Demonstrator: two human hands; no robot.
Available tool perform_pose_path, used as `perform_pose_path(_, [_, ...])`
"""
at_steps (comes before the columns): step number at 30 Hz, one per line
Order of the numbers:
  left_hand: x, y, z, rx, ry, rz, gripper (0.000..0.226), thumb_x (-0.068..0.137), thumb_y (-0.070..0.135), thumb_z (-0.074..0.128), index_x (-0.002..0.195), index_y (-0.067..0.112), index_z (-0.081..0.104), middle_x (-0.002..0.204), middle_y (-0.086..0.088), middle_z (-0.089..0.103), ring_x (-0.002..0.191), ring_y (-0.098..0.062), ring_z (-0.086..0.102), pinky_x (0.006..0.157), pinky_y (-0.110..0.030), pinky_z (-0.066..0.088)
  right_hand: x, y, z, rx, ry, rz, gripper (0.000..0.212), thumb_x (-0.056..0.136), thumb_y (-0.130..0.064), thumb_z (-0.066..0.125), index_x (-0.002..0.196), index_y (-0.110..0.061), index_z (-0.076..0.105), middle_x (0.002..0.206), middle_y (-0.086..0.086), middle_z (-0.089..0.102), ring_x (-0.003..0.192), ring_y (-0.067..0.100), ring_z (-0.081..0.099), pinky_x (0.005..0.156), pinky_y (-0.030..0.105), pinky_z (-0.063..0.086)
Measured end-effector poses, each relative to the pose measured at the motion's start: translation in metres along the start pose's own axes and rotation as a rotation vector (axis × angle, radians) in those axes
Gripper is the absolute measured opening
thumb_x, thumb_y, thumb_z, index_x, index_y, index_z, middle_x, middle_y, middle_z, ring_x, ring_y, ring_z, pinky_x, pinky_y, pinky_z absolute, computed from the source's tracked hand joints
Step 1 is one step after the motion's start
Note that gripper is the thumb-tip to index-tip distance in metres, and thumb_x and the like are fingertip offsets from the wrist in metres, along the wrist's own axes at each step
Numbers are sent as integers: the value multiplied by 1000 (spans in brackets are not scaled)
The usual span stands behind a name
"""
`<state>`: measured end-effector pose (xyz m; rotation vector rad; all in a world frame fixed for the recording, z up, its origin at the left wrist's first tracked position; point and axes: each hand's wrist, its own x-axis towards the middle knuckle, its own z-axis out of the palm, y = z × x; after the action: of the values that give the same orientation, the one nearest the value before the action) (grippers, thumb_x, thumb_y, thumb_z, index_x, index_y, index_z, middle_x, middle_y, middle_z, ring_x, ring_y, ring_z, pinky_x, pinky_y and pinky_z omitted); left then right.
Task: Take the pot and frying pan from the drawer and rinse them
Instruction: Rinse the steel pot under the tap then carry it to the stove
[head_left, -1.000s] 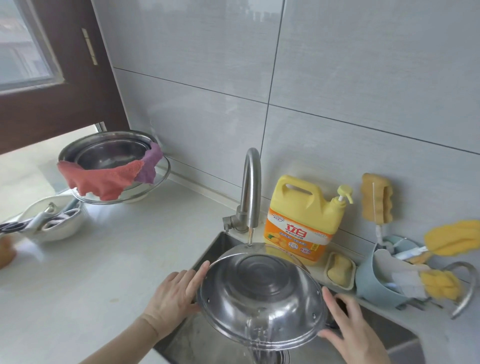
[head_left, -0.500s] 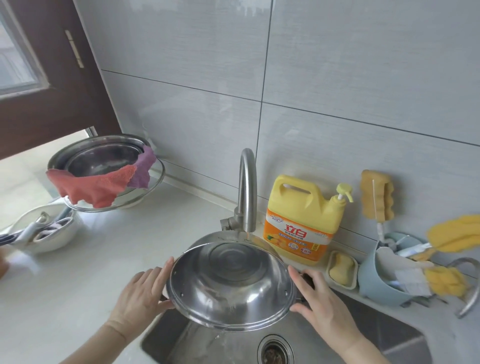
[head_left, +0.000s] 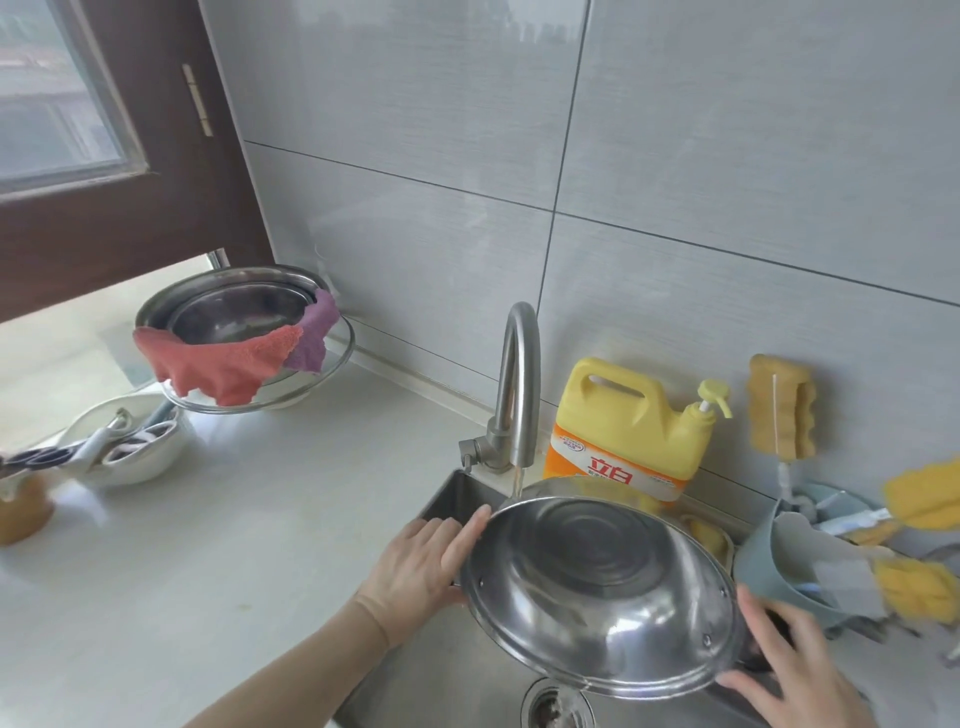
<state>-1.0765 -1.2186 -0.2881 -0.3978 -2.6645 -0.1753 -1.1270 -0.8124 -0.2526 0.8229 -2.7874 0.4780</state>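
Observation:
A shiny steel pot (head_left: 602, 592) is held tilted over the sink (head_left: 457, 499), its opening turned toward me and downward. My left hand (head_left: 421, 561) grips its left rim and handle. My right hand (head_left: 795, 675) holds the right side, where a dark handle shows under the fingers. A thin stream of water falls from the curved steel tap (head_left: 517, 384) onto the pot's far rim. No frying pan is in view.
A yellow detergent jug (head_left: 628, 421) stands behind the sink with a soap dish (head_left: 711, 535). A blue caddy (head_left: 779, 566) with yellow sponges sits right. On the counter left are stacked steel bowls (head_left: 234, 312) with cloths and a white bowl (head_left: 130, 441).
The pot has shifted right and tilted so its far rim sits under the tap's stream. Both hands moved right with it. The camera view swung left.

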Motion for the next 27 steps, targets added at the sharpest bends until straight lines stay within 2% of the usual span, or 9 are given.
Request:
perform_pose_path(2, [-6, -4, -2, -3, -19, -14, 122, 65, 51, 81, 152, 5, 11, 81, 0, 59, 68, -18, 57, 66, -29, 39, 1, -2, 4, 26, 0, -33, 75, 89, -74, 28, 153, -39, 10, 103, 4, 43, 82, 12, 48, 73, 24, 46])
perform_pose_path(3, [-11, -9, -4, -3, -35, -24, 122, 65, 53, 80, 153, 5, 10, 82, 0, 59, 68, -18, 57, 67, -30, 40, 2, -6, 6, 42, -21, -33, 80, 87, -71, 41, 154, -39, 9, 105, 3, 44, 81, 11, 52, 74, 24, 47])
perform_pose_path(5, [-22, -17, -10, -13, -63, -50, 114, 70, 58, 73, 152, 5, 13, 82, 0, 60, 68, -19, 58, 67, -30, 41, 8, -13, 13, 97, -116, 11, 120, 62, -51, 85, 154, -39, 10, 109, 1, 45, 77, 10, 64, 61, 20, 50])
perform_pose_path(6, [-30, -21, -13, -11, -68, -66, 106, 75, 61, 65, 150, 5, 17, 81, 0, 60, 67, -19, 58, 67, -30, 41, 11, -18, 19, 104, -160, 22, 139, 45, -39, 96, 154, -38, 10, 112, 1, 46, 76, 10, 66, 59, 19, 51])
perform_pose_path(7, [-37, -26, -17, -4, -68, -79, 98, 78, 63, 57, 148, 4, 20, 79, 0, 59, 66, -19, 58, 68, -30, 39, 14, -24, 26, 108, -183, 14, 146, 37, -33, 99, 154, -37, 11, 113, 0, 46, 78, 9, 65, 58, 19, 51])
perform_pose_path(11, [-68, -53, -30, 37, -61, -121, 94, 80, 63, 52, 149, 6, 22, 75, 1, 59, 62, -20, 59, 69, -32, 39, 30, -53, 51, 145, -186, -98, 135, 51, -30, 96, 154, -36, 9, 114, -2, 44, 78, 7, 62, 54, 18, 47])
perform_pose_path(18, [-92, -78, -43, -28, -108, -237, 102, 74, 62, 52, 153, 9, 16, 72, 2, 60, 62, -20, 59, 68, -32, 37, 48, -77, 66, 131, -155, -141, 130, 57, -34, 92, 154, -35, 6, 111, -4, 40, 77, 6, 60, 51, 15, 48])
perform_pose_path(24, [-66, -52, -34, -57, -58, -160, 95, 79, 64, 50, 149, 7, 20, 76, 0, 61, 63, -21, 62, 66, -31, 43, 25, -50, 50, 165, -154, -89, 127, 59, -31, 92, 153, -42, 7, 115, -5, 42, 80, 9, 64, 53, 22, 52])
perform_pose_path(27, [-40, -33, -25, -16, -41, -72, 114, 73, 62, 65, 154, 5, 9, 76, 0, 58, 62, -19, 59, 61, -32, 48, 7, -28, 36, 165, -181, 2, 134, 50, -31, 96, 152, -43, 11, 119, -5, 44, 76, 2, 62, 53, 17, 49])
